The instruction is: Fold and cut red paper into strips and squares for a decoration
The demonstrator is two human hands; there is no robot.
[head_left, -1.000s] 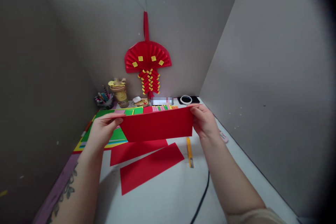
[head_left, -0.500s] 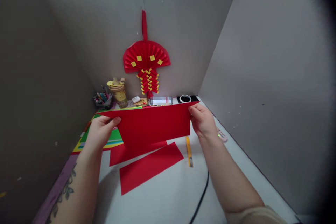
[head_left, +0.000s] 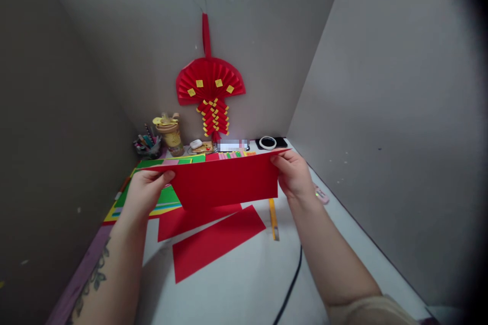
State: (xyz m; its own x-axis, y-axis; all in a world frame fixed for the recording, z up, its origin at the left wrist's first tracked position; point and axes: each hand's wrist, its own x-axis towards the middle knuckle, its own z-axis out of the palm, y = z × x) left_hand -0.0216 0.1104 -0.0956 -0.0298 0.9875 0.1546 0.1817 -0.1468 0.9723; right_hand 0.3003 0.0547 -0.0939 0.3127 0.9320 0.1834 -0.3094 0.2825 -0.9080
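A wide sheet of red paper is stretched between my two hands above the table. My left hand pinches its left part, the thumb on the near face. At the other end, my right hand grips the upper right corner between thumb and fingers. The top edge looks folded back, with a thin strip running toward each hand. Below lie two more red pieces: one partly covered by the held sheet, and a red strip lying slanted nearer to me.
A yellow utility knife rests right of the red pieces. Coloured sheets are stacked at left. A pen holder, a cup, an earphone case and a tape roll line the back. A red fan decoration hangs on the wall.
The held red paper has dipped slightly, revealing more of the colourful items behind its top edge. My right hand has shifted a little; both hands keep their hold. The view has moved slightly.
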